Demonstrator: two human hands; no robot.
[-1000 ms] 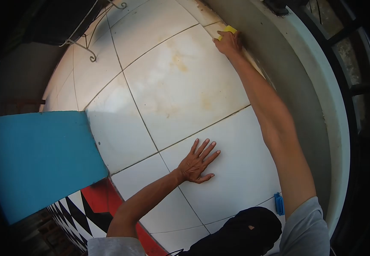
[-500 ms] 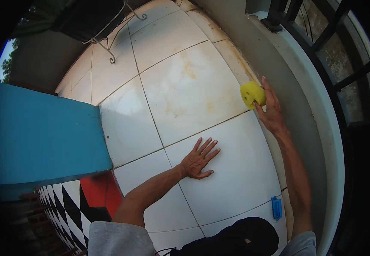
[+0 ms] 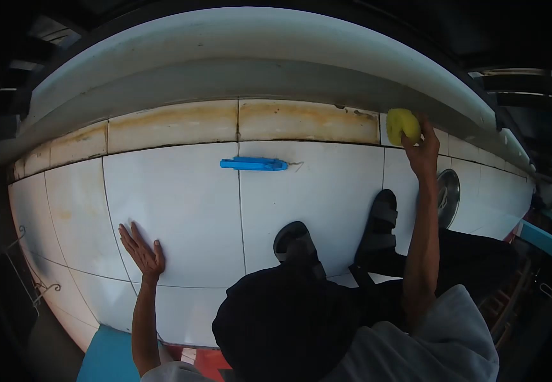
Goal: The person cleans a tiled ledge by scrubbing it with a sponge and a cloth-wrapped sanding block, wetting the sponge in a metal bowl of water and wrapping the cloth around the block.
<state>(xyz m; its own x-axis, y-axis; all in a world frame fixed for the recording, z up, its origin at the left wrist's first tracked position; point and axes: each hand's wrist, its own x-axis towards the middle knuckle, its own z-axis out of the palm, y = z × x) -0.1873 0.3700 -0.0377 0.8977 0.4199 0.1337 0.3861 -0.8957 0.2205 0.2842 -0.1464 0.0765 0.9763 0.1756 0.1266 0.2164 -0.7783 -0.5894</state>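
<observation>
My right hand point(image 3: 423, 153) grips a round yellow sponge point(image 3: 401, 125) by its edge. It holds the sponge up at the skirting tiles, over a pale stretch just right of a dark joint; whether it touches them I cannot tell. My left hand point(image 3: 142, 253) lies flat on the white floor tiles point(image 3: 174, 204), fingers stretched and nothing in it. Between the hands, near the skirting, a blue brush point(image 3: 253, 164) rests on the floor. Brown and yellow stains mark the skirting tiles point(image 3: 174, 126) left of the sponge.
A grey wall ledge point(image 3: 225, 70) runs above the skirting. My sandalled feet point(image 3: 378, 223) are on the tiles. Beside my right forearm is a round metal dish point(image 3: 449, 197). A wire stand point(image 3: 37, 286) is at far left, and a blue block point(image 3: 113, 356) at bottom left.
My view has swung right, so the wall now lies across the top. My right hand has carried the sponge right along the skirting, past the brush. My left hand remains flat on the floor.
</observation>
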